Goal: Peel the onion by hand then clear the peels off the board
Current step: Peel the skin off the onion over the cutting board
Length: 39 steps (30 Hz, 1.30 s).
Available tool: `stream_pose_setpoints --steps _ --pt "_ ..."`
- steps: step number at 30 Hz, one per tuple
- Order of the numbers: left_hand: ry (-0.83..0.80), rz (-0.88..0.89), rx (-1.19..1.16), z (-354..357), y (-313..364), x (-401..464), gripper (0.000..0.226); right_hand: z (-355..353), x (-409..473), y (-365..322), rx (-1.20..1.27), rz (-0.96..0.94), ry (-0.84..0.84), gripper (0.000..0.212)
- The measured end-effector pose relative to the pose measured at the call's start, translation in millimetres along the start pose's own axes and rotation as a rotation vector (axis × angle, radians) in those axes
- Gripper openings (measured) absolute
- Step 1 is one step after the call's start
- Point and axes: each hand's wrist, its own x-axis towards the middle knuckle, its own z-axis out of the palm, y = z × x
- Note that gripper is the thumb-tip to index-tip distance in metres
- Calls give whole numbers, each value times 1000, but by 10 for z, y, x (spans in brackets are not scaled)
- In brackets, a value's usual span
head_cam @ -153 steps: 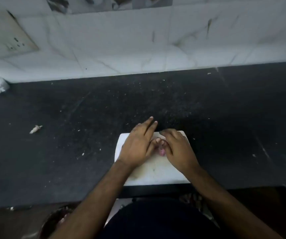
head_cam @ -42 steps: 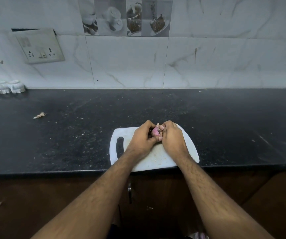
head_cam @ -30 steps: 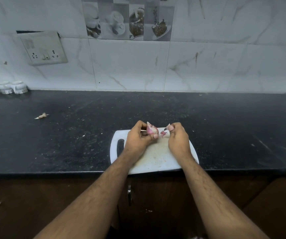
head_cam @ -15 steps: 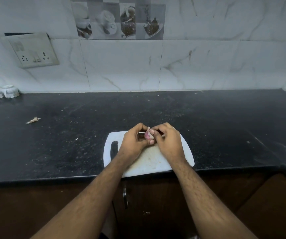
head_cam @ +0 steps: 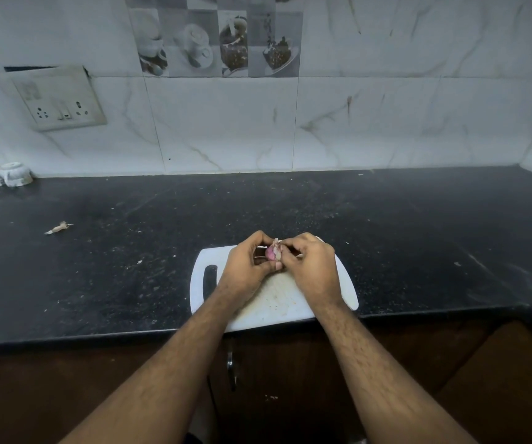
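A small pink-purple onion (head_cam: 271, 252) is held just above the white cutting board (head_cam: 290, 307), pinched between both hands. My left hand (head_cam: 245, 270) cups it from the left, thumb under it. My right hand (head_cam: 312, 267) meets it from the right, its fingertips pinching a pale strip of peel (head_cam: 277, 244) at the onion's top. Most of the onion is hidden by my fingers. The board lies at the counter's front edge, its handle slot (head_cam: 209, 280) on the left.
The black speckled counter (head_cam: 418, 238) carries crumbs and one loose scrap (head_cam: 58, 228) at the far left. Small white cups (head_cam: 0, 174) stand against the tiled wall at the back left. A socket plate (head_cam: 59, 100) hangs above them. Brown cabinet fronts (head_cam: 290, 379) are below.
Over the last second my hands parted with a piece of peel, then came back together on the onion. The camera view has shifted slightly; the board has stayed put.
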Motion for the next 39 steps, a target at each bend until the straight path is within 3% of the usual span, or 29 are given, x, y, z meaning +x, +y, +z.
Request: stream_pose_setpoints --steps 14,20,23,29,33,39 --pt "-35 50 81 21 -50 48 27 45 22 29 -18 141 -14 11" --pt "-24 -25 -50 -24 -7 3 27 -12 40 138 211 451 -1 19" --pt "-45 -19 -95 -40 -15 22 29 17 -40 178 266 419 -21 19" --pt "-125 -10 -144 -29 -51 33 26 -12 -77 99 211 152 -81 20" --pt "-158 -10 -168 -28 -42 36 26 -17 -68 120 295 236 -52 6" --pt "-165 3 -156 -19 -50 38 29 23 -72 103 175 280 -35 10"
